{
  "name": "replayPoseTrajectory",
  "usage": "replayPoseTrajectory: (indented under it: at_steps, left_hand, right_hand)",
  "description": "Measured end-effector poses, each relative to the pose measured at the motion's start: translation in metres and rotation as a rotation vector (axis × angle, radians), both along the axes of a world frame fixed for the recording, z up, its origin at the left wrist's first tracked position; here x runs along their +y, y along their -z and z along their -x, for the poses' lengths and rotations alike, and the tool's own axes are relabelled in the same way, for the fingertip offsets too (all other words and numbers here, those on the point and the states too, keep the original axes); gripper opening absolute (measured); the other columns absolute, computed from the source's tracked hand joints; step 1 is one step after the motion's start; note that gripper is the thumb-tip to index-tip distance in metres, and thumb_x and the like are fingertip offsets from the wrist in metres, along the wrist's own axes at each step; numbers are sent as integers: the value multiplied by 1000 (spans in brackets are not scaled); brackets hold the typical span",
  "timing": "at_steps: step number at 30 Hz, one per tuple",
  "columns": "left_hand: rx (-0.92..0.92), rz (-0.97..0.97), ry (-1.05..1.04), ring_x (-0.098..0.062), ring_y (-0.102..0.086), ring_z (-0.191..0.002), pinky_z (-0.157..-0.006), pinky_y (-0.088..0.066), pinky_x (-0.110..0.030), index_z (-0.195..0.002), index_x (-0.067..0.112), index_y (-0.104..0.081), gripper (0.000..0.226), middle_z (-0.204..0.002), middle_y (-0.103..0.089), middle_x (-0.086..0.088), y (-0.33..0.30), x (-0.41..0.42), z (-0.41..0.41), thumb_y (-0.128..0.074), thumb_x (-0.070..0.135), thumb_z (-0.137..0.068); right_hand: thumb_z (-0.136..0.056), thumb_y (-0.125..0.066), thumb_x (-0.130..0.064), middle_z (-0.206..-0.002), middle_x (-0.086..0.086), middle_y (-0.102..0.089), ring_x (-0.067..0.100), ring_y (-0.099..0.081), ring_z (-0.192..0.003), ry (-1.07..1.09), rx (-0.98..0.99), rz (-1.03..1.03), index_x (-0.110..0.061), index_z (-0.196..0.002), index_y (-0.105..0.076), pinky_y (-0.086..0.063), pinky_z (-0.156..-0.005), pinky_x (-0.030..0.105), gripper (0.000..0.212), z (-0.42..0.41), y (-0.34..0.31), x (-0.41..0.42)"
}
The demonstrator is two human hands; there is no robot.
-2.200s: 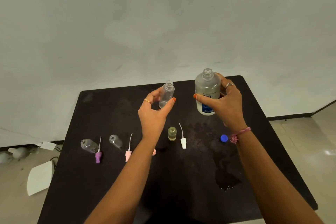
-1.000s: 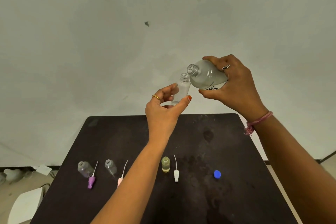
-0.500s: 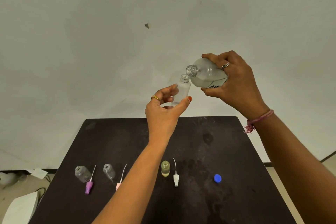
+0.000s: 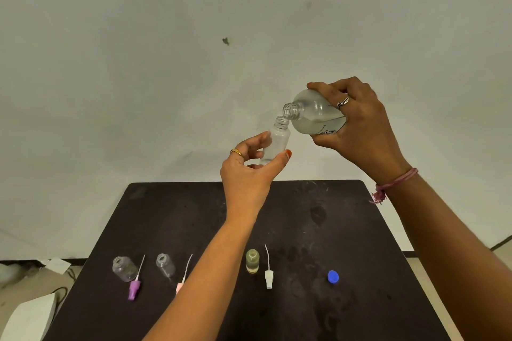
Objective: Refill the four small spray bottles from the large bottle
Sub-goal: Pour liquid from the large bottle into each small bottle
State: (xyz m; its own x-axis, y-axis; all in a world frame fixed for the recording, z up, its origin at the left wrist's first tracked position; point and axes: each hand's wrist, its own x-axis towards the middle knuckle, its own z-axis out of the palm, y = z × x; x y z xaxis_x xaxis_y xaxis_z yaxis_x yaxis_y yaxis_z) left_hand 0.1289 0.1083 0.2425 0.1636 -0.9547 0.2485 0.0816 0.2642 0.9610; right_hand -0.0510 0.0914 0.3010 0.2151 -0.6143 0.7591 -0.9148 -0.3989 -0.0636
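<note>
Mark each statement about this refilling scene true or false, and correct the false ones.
1. The right hand holds the large clear plastic bottle tilted, its open mouth at the mouth of the small clear spray bottle in the left hand. True.
2. The round blue cap is screwed onto the large bottle. False: it lies on the dark table, and the large bottle's neck is open.
3. Three small bottles stand on the table. True: two clear ones and a yellowish one.
4. The purple spray head is fitted on a bottle. False: it lies loose on the table beside the leftmost bottle.
5. The white spray head lies left of the yellowish bottle. False: it lies to its right.
</note>
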Motion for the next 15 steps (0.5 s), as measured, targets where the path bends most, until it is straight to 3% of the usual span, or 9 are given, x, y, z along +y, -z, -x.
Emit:
replayPoseTrajectory:
  at_steps: [15]
  left_hand:
    - [12, -11, 1, -3, -61, -95, -67, -51, -9, -101, 35, -64, 38, -100, -66, 20, 0, -4, 1, -84, 24, -70]
  right_hand:
    - [-63, -82, -18, -111, 14, -58, 29, -52, -96, -18, 14, 11, -16, -130, -55, -46, -78, 37, 72, 0, -1, -7]
